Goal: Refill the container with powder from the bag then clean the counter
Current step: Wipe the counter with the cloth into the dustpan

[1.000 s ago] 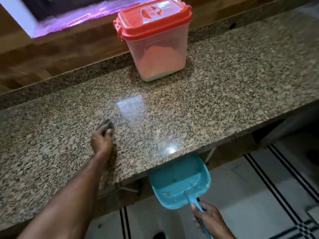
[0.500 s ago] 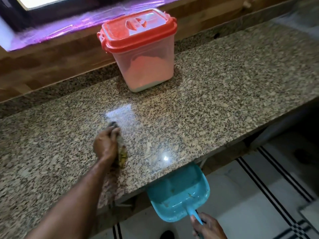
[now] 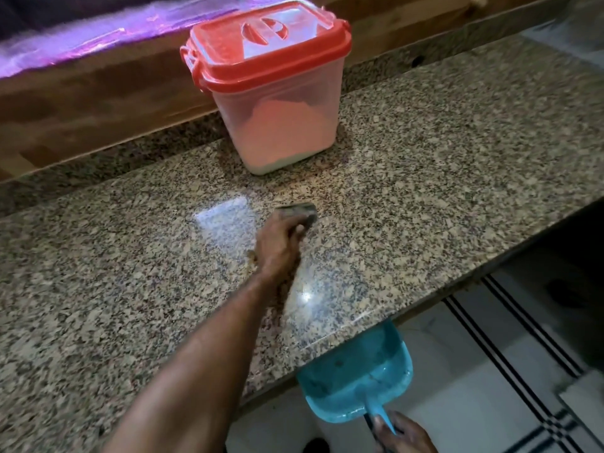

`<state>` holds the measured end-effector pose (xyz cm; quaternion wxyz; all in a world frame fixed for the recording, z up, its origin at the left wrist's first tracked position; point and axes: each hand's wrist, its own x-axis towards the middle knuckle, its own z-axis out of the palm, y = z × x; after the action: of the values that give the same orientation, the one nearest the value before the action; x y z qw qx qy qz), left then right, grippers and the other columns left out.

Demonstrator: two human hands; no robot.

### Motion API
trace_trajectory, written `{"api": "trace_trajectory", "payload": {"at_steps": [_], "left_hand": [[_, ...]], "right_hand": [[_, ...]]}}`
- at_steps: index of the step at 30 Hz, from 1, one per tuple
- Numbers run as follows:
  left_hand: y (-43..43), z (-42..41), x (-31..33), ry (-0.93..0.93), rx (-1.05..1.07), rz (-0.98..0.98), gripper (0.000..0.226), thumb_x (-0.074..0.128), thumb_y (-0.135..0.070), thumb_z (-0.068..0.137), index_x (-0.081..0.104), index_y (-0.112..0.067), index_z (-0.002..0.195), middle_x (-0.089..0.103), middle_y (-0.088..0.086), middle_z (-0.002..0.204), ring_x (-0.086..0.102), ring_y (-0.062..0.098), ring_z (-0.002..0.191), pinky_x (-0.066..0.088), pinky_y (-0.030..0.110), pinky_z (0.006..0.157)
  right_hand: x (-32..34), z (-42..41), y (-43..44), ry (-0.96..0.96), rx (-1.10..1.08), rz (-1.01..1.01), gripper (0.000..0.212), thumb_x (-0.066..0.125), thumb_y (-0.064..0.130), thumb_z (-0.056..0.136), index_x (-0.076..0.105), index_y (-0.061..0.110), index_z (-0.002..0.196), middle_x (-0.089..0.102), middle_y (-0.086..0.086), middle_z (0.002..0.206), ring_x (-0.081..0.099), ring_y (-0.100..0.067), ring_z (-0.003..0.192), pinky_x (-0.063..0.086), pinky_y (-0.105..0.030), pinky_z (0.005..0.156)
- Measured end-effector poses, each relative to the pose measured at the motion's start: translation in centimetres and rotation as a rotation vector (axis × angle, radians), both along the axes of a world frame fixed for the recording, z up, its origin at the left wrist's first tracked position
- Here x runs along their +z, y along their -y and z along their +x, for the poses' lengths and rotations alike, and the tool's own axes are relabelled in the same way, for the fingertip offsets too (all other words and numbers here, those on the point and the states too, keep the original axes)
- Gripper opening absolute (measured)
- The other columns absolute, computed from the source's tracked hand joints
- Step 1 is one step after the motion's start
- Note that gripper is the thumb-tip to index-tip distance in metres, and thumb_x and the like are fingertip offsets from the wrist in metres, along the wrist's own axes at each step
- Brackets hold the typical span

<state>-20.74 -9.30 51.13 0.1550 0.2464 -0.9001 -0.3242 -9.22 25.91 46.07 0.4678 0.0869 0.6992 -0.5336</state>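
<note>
A clear plastic container (image 3: 281,119) with a red lid (image 3: 264,44) shut on it stands at the back of the speckled granite counter (image 3: 441,178); pale powder fills its lower half. My left hand (image 3: 277,246) rests on the counter in front of the container, closed on a dark scrubbing sponge (image 3: 300,210) that pokes out past the fingers. A teal dustpan (image 3: 356,377) is held just under the counter's front edge, its mouth against the edge. My right hand (image 3: 402,433) grips the dustpan's handle at the bottom of the view. No bag is in view.
A wooden ledge (image 3: 98,93) runs along the back of the counter under a window with purple glare. Below the counter's front edge lies a white tiled floor (image 3: 474,387) with dark stripe lines.
My left hand has slid the sponge rightwards across the counter, towards the spot in front of the container. The dustpan has stayed under the counter's edge.
</note>
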Motion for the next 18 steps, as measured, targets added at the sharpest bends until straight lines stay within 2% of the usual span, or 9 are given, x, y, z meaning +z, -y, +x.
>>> {"api": "trace_trajectory", "payload": {"at_steps": [2,4,6,9,12,13,15,17,18], "left_hand": [[3.7,0.9,0.4,-0.045,0.119,0.041,0.029,0.054,-0.045,0.098,0.066,-0.045,0.124,0.062,-0.017,0.134,0.06,0.008,0.111,0.054,0.032,0.09],[7.5,1.4,0.0,0.024,0.295,0.042,0.033,0.052,-0.047,0.097,0.067,-0.042,0.126,0.065,-0.006,0.13,0.06,0.013,0.106,0.053,0.034,0.086],[8.4,1.3,-0.3,0.082,0.336,-0.044,0.032,0.054,-0.041,0.1,0.067,-0.039,0.129,0.064,-0.001,0.128,0.055,0.015,0.107,0.049,0.039,0.093],[4.2,0.8,-0.7,0.087,0.07,-0.098,0.031,0.056,-0.039,0.1,0.067,-0.038,0.13,0.065,-0.001,0.123,0.053,0.017,0.105,0.048,0.045,0.096],[0.2,2.1,-1.0,0.115,-0.21,-0.174,0.036,0.05,-0.042,0.098,0.067,-0.035,0.129,0.066,0.001,0.119,0.056,0.019,0.106,0.049,0.047,0.096],[0.2,2.6,-0.6,0.086,-0.248,-0.17,0.035,0.05,-0.041,0.099,0.068,-0.035,0.128,0.065,-0.001,0.122,0.057,0.017,0.109,0.05,0.044,0.097],[2.1,3.5,0.5,0.007,-0.215,-0.087,0.029,0.053,-0.032,0.102,0.069,-0.035,0.126,0.061,-0.01,0.132,0.056,0.009,0.119,0.048,0.028,0.101],[5.8,4.2,1.1,-0.013,-0.018,-0.081,0.031,0.053,-0.023,0.103,0.069,-0.032,0.128,0.06,-0.017,0.135,0.053,0.004,0.124,0.042,0.014,0.101],[7.6,4.4,0.9,0.012,0.121,-0.101,0.034,0.053,-0.021,0.101,0.069,-0.031,0.129,0.062,-0.016,0.134,0.055,0.007,0.125,0.042,0.015,0.101]], "right_hand": [[0.1,-0.3,0.2,0.04,-0.03,-0.031,0.016,0.072,0.024,0.093,0.081,0.011,0.089,0.053,-0.013,0.063,0.054,-0.021,0.057,0.039,-0.024,0.055],[-0.2,-0.6,0.7,0.037,-0.066,-0.017,0.014,0.068,0.018,0.096,0.079,0.009,0.096,0.055,-0.013,0.062,0.054,-0.02,0.054,0.042,-0.022,0.052],[-0.2,-1.2,1.7,0.021,-0.068,-0.012,0.014,0.066,0.018,0.098,0.076,0.01,0.101,0.058,-0.011,0.062,0.053,-0.018,0.052,0.042,-0.022,0.049],[-0.5,-1.2,2.7,0.005,-0.089,-0.01,0.011,0.063,0.018,0.1,0.071,0.013,0.094,0.058,-0.004,0.064,0.052,-0.012,0.052,0.043,-0.02,0.049],[-0.2,-0.7,3.2,-0.005,-0.095,-0.054,0.017,0.059,0.015,0.102,0.066,0.017,0.087,0.053,-0.007,0.07,0.049,-0.009,0.053,0.044,-0.017,0.05],[-0.1,-0.6,3.3,-0.01,-0.093,-0.061,0.019,0.058,0.014,0.103,0.065,0.018,0.086,0.053,-0.007,0.07,0.048,-0.008,0.053,0.043,-0.016,0.05],[0.1,-0.4,2.9,-0.019,-0.088,-0.047,0.023,0.058,0.013,0.103,0.064,0.021,0.081,0.057,-0.001,0.065,0.048,-0.007,0.052,0.043,-0.016,0.05],[-0.1,-0.2,2.1,-0.016,-0.065,-0.031,0.024,0.06,0.018,0.102,0.064,0.021,0.078,0.059,0.001,0.064,0.051,-0.008,0.054,0.044,-0.021,0.056],[-0.2,0.1,1.5,-0.012,-0.055,-0.023,0.023,0.062,0.022,0.101,0.065,0.021,0.078,0.059,0.0,0.067,0.053,-0.01,0.057,0.045,-0.027,0.062]]}}
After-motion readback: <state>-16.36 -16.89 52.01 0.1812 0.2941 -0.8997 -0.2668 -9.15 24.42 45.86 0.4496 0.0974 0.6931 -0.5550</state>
